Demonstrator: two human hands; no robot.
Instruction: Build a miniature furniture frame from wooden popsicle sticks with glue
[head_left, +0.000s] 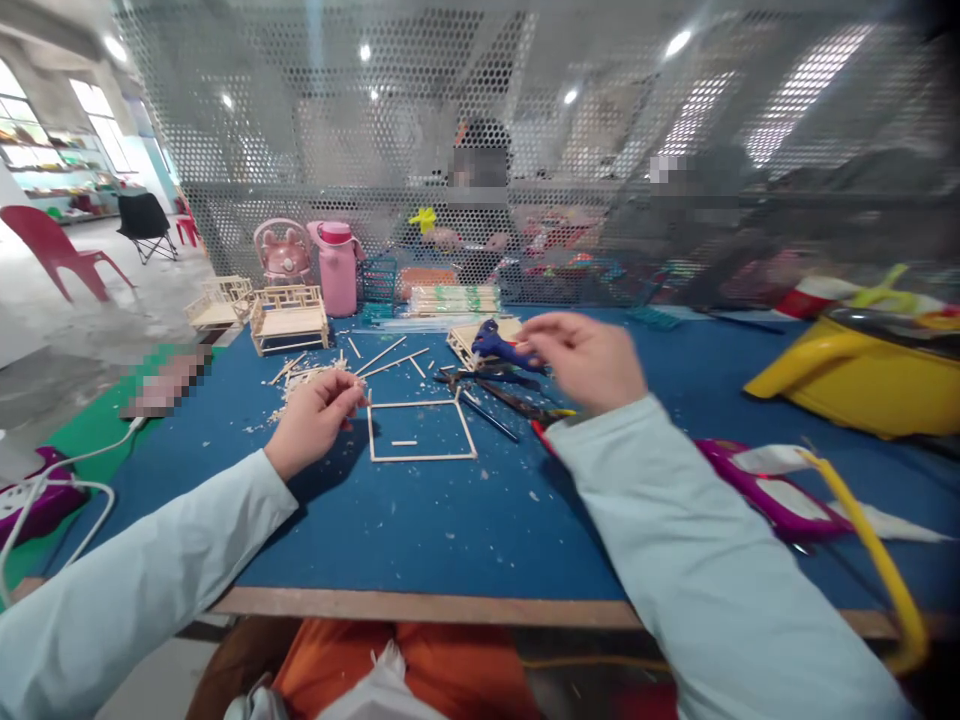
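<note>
Stick frame (424, 458) of 4 pale lengths lies flat on the blue table (450, 540), near the middle of the work area. Short pieces project at its 2 far corners. 1 short stick (404, 442) lies loose inside the outline, close to the near side and roughly parallel to it.

Left hand (311, 420): positioned at the far-left corner of the frame, thumb and fingertips drawn together. Whether they pinch a piece cannot be told.

Right hand (592, 360): positioned beyond the far-right corner, above the table, thumb and index finger brought close together. The fingertips overlap the edge of a blue tool (499, 345) in this view; whether they grip it cannot be told.

Pliers (517, 402) and a dark rod (487, 415) lie to the right of the frame. Loose sticks (386, 355) and pale scraps are scattered beyond its far side.

2 small stick-built models stand at the far left: a nearer model (291, 322) and a farther model (217, 305). A pink bottle (337, 275) stands just behind the nearer model. A perforated screen (375, 130) rises behind the table; 1 person (480, 235) is visible through it.
</note>
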